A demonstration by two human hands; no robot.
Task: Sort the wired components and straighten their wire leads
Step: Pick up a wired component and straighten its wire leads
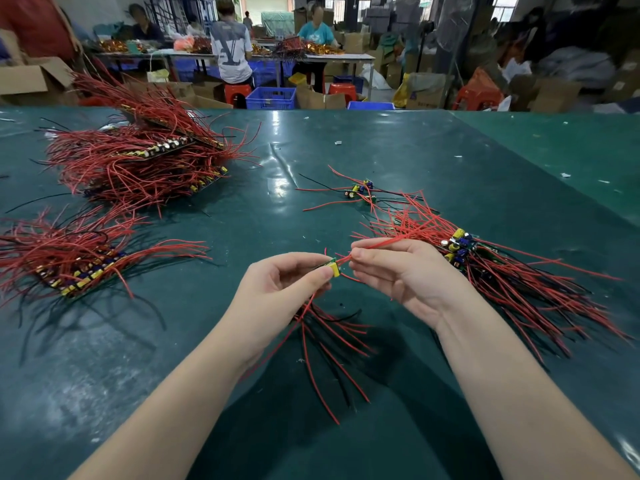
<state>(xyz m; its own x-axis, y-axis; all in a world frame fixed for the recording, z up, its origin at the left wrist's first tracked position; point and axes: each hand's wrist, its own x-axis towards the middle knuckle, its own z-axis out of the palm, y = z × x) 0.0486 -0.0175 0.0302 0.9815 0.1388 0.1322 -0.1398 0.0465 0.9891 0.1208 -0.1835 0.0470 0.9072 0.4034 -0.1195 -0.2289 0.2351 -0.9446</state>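
Item: component (333, 268), small board with yellow part, held above the green counter (381, 150) at centre. Left hand (287, 282) pinches it between thumb and fingers; a bundle of leads (329, 341) hangs below that hand. Right hand (398, 271) pinches 1 red lead (381, 242) just beside the board. Lead's long axis runs up and right, away from the left hand; the straightening pull likely follows that line. Piles: 2 left (138, 161) (69, 254), 1 right (485, 271).
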